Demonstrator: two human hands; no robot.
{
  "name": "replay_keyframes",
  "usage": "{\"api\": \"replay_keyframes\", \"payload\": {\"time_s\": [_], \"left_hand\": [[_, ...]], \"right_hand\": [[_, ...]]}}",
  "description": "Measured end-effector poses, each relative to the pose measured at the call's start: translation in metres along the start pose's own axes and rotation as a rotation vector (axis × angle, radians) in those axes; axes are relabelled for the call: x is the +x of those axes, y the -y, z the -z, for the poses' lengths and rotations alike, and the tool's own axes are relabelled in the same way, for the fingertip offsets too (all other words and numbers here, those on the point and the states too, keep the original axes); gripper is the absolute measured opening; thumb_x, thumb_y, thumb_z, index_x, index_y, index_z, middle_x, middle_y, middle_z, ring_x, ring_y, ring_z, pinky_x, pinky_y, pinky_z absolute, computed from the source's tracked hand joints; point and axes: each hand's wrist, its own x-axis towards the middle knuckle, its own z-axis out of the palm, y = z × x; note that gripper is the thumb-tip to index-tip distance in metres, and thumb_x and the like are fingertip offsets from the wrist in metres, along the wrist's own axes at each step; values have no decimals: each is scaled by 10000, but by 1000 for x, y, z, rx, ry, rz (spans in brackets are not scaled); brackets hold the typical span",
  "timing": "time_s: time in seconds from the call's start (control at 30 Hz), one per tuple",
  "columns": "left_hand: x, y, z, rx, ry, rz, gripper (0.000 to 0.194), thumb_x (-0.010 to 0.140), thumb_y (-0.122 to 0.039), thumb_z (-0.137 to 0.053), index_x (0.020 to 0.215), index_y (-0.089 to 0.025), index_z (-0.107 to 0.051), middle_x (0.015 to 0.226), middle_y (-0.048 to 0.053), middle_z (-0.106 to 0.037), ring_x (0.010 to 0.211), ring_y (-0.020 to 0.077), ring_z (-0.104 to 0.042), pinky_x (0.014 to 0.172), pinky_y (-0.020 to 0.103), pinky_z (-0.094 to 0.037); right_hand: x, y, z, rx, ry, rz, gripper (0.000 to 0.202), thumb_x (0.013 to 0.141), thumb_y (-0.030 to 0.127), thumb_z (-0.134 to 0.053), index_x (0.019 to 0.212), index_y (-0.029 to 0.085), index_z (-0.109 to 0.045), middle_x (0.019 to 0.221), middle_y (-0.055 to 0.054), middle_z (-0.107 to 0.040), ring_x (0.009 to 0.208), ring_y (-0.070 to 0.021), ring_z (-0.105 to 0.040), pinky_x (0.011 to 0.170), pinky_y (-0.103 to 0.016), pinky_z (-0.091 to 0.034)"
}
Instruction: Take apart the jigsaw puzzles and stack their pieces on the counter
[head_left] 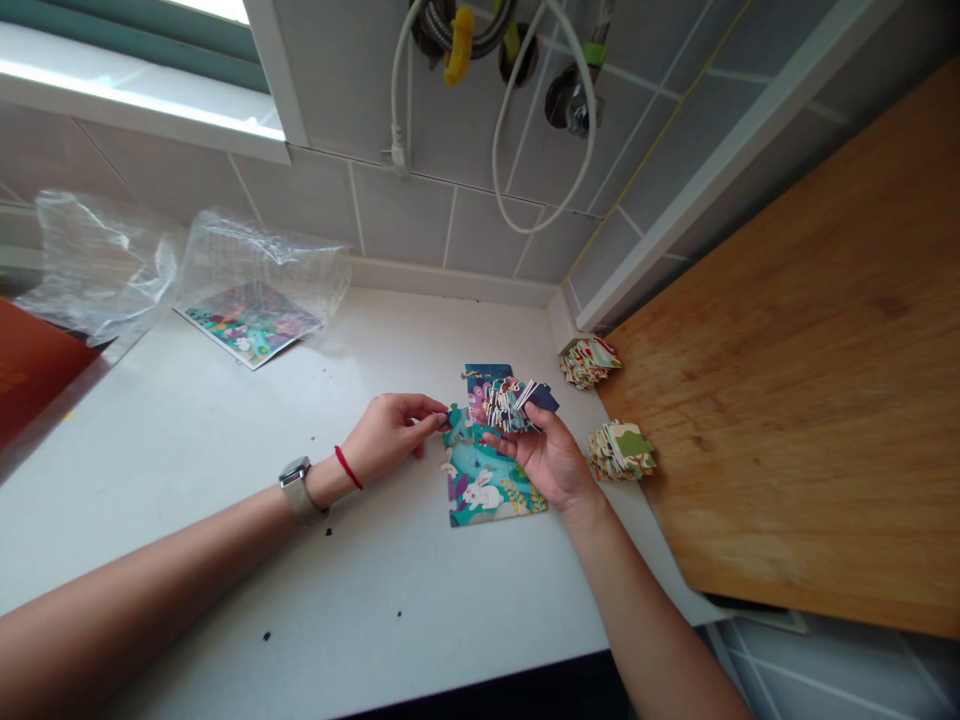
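A partly joined jigsaw puzzle [480, 465] lies on the white counter, showing a white rabbit on teal ground, with a blue and purple section at its top. My left hand [394, 432], with a watch and a red string at its wrist, pinches a small puzzle piece at the puzzle's upper left edge; the fingers partly hide it. Above the puzzle's right side, my right hand [553, 458] holds a thick stack of puzzle pieces [508, 404], the thumb over a dark blue one.
Two more piles of pieces, a farther pile [589, 362] and a nearer pile [621, 450], stand beside a wooden board [810, 380] on the right. A picture sheet [255, 322] lies under clear plastic [262, 255] at back left. A white cable [499, 160] hangs on the tiled wall.
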Motion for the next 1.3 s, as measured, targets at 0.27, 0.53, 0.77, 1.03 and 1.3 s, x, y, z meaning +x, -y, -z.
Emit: {"api": "replay_keyframes", "payload": {"time_s": [0.27,0.53,0.77,1.03,1.3], "left_hand": [[-1,6,-7,357,-131,-201,292,915,-384,-602,1094,-217,-761,876,36,-785,586,120,-632,602,248,-492],[-6,9,-11,502,-179,-337,265,968,-378,-560,1054,-227,-760,1067,76,-698,565,89,-581,643,281,-525],[-1,21,-8,692,-43,-660,271,970,-324,-579,1205,-277,-706,1355,85,-643,1311,323,-507,1036,535,-469],[-5,18,-8,752,-47,-662,250,992,-350,-561,1161,-308,-740,1206,91,-671,1091,269,-600,908,459,-507],[-7,15,-8,794,-51,-685,263,1002,-352,-548,1174,-292,-738,1204,107,-647,1070,271,-591,892,471,-509]], "right_hand": [[-1,1,-2,-29,3,14,268,856,313,-696,1093,192,-671,1096,-89,-780,1088,-309,-735,876,-445,-636],[0,2,-2,-11,-13,15,388,841,303,-714,1211,236,-619,1108,-68,-775,1096,-303,-734,874,-452,-636],[0,3,-3,-26,-6,20,279,845,306,-702,1103,207,-662,1061,-78,-782,1100,-304,-730,891,-459,-635],[1,2,-1,14,-15,25,254,839,274,-692,1077,192,-662,1047,-87,-782,1103,-315,-729,882,-473,-638],[2,2,0,76,-20,40,324,838,236,-702,1154,219,-632,1049,-66,-779,1078,-304,-739,851,-486,-650]]}}
